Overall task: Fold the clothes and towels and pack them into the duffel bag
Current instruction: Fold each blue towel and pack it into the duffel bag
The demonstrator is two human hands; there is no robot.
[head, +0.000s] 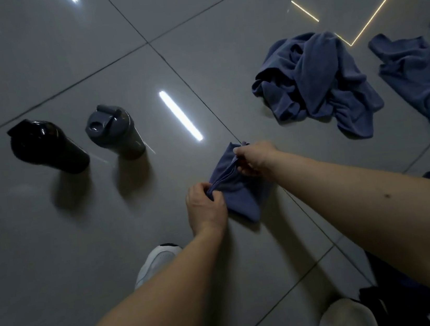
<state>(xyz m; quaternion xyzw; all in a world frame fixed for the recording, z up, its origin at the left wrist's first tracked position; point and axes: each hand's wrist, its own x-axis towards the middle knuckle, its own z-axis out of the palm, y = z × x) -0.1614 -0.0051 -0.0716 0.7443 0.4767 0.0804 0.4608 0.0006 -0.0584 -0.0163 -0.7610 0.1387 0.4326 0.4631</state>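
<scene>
Towel [243, 200], long axis near-to-far, pinched by left hand [205, 209] and right hand [255, 158].

Place: indoor room, home or gym, cannot tell which.
Floor: large glossy grey tiles [54, 238] mirroring ceiling strip lights [180, 115].
Signs: black shaker bottle [47, 146], grey shaker bottle [115, 132], crumpled blue towels [315, 81] lying on it.

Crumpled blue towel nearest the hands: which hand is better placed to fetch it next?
Probably the right hand: it pinches the small towel on the side toward the crumpled towel. The left hand sits farther away, across the small towel.
</scene>
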